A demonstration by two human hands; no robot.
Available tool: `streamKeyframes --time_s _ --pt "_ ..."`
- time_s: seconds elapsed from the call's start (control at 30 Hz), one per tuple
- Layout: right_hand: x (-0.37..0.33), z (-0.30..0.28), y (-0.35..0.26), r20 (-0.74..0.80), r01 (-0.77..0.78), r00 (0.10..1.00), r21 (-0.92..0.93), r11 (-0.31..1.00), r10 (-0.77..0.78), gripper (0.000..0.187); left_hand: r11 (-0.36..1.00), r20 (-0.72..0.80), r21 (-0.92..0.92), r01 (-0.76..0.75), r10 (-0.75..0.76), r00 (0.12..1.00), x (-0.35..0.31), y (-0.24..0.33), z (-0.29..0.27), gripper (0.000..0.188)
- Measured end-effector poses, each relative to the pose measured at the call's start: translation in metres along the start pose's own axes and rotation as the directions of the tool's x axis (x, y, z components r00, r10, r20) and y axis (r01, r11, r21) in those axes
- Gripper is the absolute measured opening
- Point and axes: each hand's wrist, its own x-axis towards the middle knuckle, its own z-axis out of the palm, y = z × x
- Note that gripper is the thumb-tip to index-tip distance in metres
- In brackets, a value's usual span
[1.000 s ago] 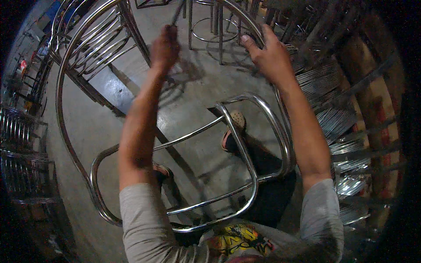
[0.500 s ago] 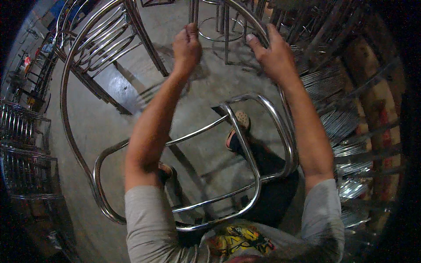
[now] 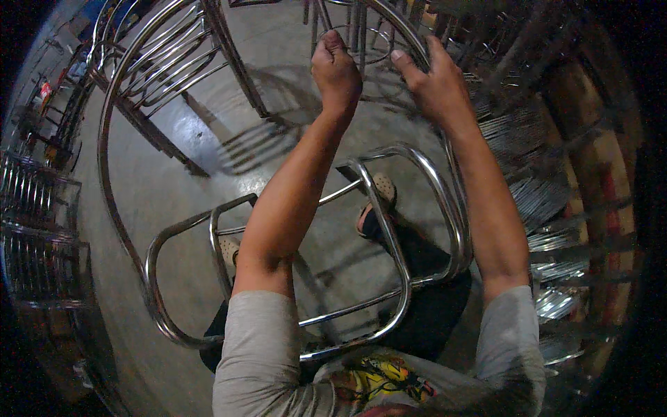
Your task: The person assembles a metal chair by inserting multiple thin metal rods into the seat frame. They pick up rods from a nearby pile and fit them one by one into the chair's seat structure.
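Observation:
A large chair frame (image 3: 102,149) of shiny bent metal tube stands in front of me, its big hoop curving out to the left and over the top. Its lower part, with rounded seat tubes (image 3: 399,260), lies across my legs. My right hand (image 3: 438,87) grips the hoop at the upper right, thumb on the inner side, the other fingers partly hidden behind the tube. My left hand (image 3: 338,73) is raised inside the hoop, closed in a fist. A thin metal rod (image 3: 322,14) runs up out of it and leaves the picture at the top.
A slatted metal chair frame (image 3: 174,66) stands at the upper left. More metal racks or frames (image 3: 42,243) line the left edge. Bundles of metal rods (image 3: 535,198) lie along the right. My shoes (image 3: 383,191) rest on the grey concrete floor (image 3: 278,167).
My left hand has moved to the right, closer to my right hand, and the rod has shifted with it. The right hand and the chair frame stay nearly in place. My left foot has shifted left.

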Motion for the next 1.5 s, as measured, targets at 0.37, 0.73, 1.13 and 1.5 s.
streamKeyframes --time_s 0.37,0.73,1.13,1.5 --pt "-0.003 -0.001 -0.003 -0.012 0.013 1.0 -0.087 0.996 -0.014 0.077 0.929 0.057 0.361 -0.087 0.071 0.996 0.002 -0.016 -0.071 0.048" --pt "-0.001 -0.002 -0.001 0.018 0.018 1.0 -0.053 0.998 -0.017 0.077 0.919 0.128 0.375 -0.122 0.079 0.989 0.028 -0.013 -0.089 0.049" --pt "-0.006 -0.001 -0.003 -0.04 0.03 0.999 -0.068 0.997 -0.033 0.074 0.976 0.231 0.127 -0.174 0.142 0.963 0.062 -0.008 -0.085 0.044" --pt "-0.003 -0.001 -0.003 -0.067 0.082 0.994 -0.074 0.994 -0.087 0.077 0.994 -0.039 0.017 0.107 -0.106 0.994 0.019 0.003 -0.014 0.047"
